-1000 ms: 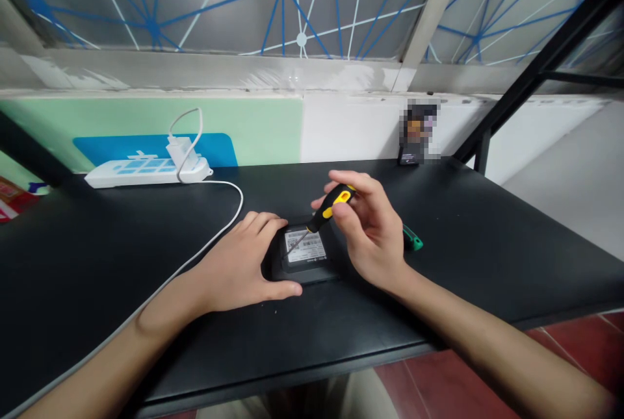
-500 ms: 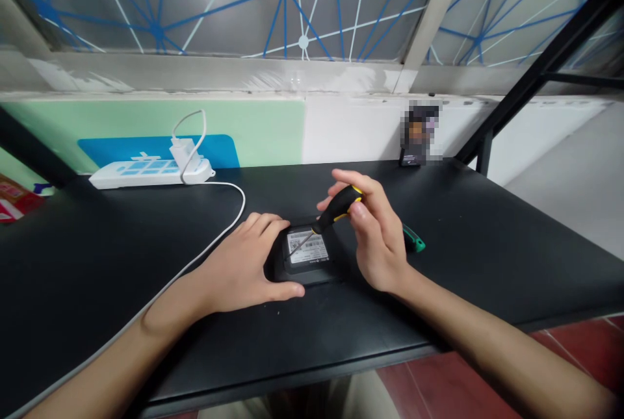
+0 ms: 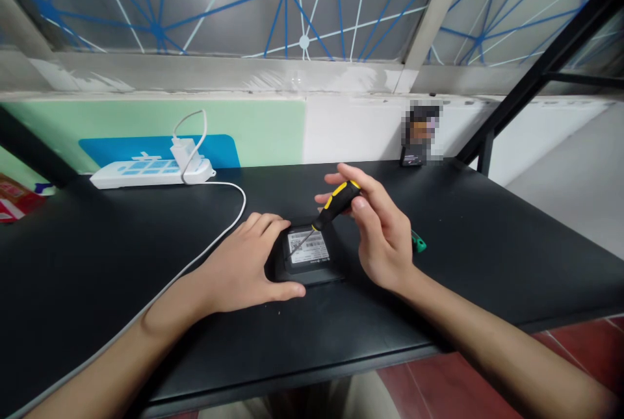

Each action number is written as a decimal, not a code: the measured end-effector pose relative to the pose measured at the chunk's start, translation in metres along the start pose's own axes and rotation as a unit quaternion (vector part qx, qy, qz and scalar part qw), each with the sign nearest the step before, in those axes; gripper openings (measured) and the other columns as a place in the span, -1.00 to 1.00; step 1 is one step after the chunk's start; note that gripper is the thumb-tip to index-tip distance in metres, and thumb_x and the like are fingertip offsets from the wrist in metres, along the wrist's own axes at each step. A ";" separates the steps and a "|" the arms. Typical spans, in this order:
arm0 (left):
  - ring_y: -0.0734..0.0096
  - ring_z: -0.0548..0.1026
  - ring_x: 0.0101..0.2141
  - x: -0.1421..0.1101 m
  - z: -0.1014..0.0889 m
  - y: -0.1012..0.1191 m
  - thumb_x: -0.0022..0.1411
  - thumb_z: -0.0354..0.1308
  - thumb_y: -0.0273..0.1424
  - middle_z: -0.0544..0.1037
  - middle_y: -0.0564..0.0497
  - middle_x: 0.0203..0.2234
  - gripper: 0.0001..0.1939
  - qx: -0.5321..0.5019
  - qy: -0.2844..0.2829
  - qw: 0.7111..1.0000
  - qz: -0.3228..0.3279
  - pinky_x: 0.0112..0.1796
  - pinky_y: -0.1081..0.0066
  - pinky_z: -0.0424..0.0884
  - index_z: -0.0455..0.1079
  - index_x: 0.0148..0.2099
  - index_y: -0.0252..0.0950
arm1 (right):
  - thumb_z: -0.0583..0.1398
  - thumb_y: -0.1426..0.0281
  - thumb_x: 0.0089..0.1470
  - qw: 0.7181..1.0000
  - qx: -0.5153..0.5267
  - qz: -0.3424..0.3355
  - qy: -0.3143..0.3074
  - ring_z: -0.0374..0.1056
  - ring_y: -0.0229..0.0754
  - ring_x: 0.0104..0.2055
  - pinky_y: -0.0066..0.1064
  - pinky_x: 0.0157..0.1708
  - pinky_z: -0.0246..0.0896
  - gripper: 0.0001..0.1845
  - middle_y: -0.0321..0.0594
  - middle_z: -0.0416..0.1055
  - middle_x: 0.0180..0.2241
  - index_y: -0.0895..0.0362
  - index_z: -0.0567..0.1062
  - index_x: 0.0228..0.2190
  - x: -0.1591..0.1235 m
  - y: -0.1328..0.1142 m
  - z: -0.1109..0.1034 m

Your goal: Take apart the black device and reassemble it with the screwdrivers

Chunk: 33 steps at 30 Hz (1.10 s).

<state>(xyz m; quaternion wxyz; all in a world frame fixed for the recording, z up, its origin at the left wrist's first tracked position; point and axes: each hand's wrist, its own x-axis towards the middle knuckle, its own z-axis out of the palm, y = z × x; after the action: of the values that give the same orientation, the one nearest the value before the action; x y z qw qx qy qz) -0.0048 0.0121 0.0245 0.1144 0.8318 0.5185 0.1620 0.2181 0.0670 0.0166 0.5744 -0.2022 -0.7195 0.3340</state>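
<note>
A flat black device [image 3: 308, 272] with a white printed label [image 3: 309, 249] lies on the black table. My left hand [image 3: 244, 266] grips its left side, thumb along the near edge and fingers at the far edge. Between the thumb and fingers of my right hand [image 3: 385, 230] is the black and yellow handle of a screwdriver [image 3: 337, 203]. The screwdriver tilts, its shaft crossing the label and its tip at the left part of the device. Whether the tip sits in a screw is too small to tell.
A green-ended tool [image 3: 418, 242] lies partly hidden behind my right hand. At the back left stands a white power strip [image 3: 151, 173] with a plugged-in charger [image 3: 185, 154]; its white cable [image 3: 214, 237] runs past my left arm. A blurred-out phone-like object [image 3: 416, 136] leans at the back wall.
The screwdriver handle has turned, so more of its yellow side shows. My right hand has shifted slightly to the right, its fingers rolled, covering more of the green-ended tool. My left hand stays put.
</note>
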 end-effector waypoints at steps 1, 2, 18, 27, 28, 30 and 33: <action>-0.14 0.42 0.07 0.000 0.000 0.000 0.06 0.38 0.05 0.45 -0.22 0.12 -0.21 0.001 0.000 1.000 -0.001 0.09 -0.06 0.37 0.31 0.21 -0.25 | 0.04 0.31 0.41 1.000 0.003 0.001 -0.004 0.55 -0.15 -0.03 -0.16 -0.03 0.51 -0.59 -0.19 0.43 0.10 -0.13 0.36 0.23 0.000 0.000 0.000; -0.14 0.42 0.07 0.000 0.000 0.000 0.06 0.38 0.04 0.45 -0.22 0.12 -0.21 0.003 -0.001 1.000 -0.002 0.09 -0.06 0.36 0.30 0.21 -0.26 | 0.03 0.32 0.41 1.000 0.001 0.000 -0.005 0.55 -0.15 -0.03 -0.16 -0.02 0.51 -0.58 -0.19 0.44 0.10 -0.12 0.34 0.24 0.000 0.000 0.000; -0.16 0.41 0.09 0.000 0.001 -0.002 0.06 0.36 0.10 0.44 -0.24 0.14 -0.16 0.005 -0.004 1.000 -0.005 0.10 -0.06 0.36 0.30 0.23 -0.28 | 0.06 0.31 0.40 1.000 0.005 0.017 -0.009 0.56 -0.16 -0.06 -0.18 -0.06 0.55 -0.57 -0.17 0.46 0.08 -0.10 0.32 0.25 0.000 -0.002 -0.001; -0.17 0.42 0.07 0.000 0.000 0.000 0.06 0.36 0.07 0.46 -0.22 0.12 -0.20 0.003 -0.007 1.000 -0.004 0.09 -0.08 0.37 0.32 0.21 -0.27 | 0.14 0.30 0.35 1.000 0.014 0.003 -0.013 0.55 -0.23 -0.19 -0.33 -0.27 0.58 -0.65 -0.23 0.43 -0.07 -0.12 0.40 0.14 -0.001 -0.001 -0.001; -0.17 0.42 0.07 0.000 0.000 0.000 0.05 0.37 0.07 0.46 -0.21 0.12 -0.20 0.001 -0.005 1.000 -0.004 0.09 -0.08 0.37 0.32 0.21 -0.26 | 0.11 0.28 0.37 1.000 0.014 0.009 -0.018 0.57 -0.19 -0.13 -0.30 -0.22 0.58 -0.63 -0.20 0.44 0.00 -0.12 0.38 0.17 -0.001 -0.002 -0.001; -0.17 0.42 0.07 0.000 0.000 -0.001 0.04 0.37 0.06 0.45 -0.21 0.13 -0.19 0.001 -0.002 1.000 -0.005 0.09 -0.08 0.37 0.32 0.22 -0.26 | 0.07 0.28 0.39 0.999 0.015 0.018 -0.023 0.58 -0.16 -0.07 -0.24 -0.14 0.58 -0.61 -0.17 0.46 0.08 -0.11 0.34 0.21 -0.002 -0.003 -0.001; -0.16 0.42 0.07 0.000 0.001 -0.003 0.05 0.37 0.08 0.45 -0.22 0.13 -0.19 0.003 0.000 1.000 -0.001 0.09 -0.09 0.37 0.31 0.22 -0.26 | 0.16 0.31 0.34 1.000 0.000 0.010 -0.008 0.58 -0.19 -0.16 -0.24 -0.15 0.58 -0.61 -0.22 0.52 -0.05 -0.09 0.38 0.17 0.000 -0.002 -0.001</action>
<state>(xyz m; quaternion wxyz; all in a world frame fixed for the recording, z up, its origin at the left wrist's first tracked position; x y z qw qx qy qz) -0.0066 0.0128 0.0223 0.1121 0.8319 0.5194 0.1601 0.2197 0.0654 0.0180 0.5651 -0.2068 -0.7219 0.3418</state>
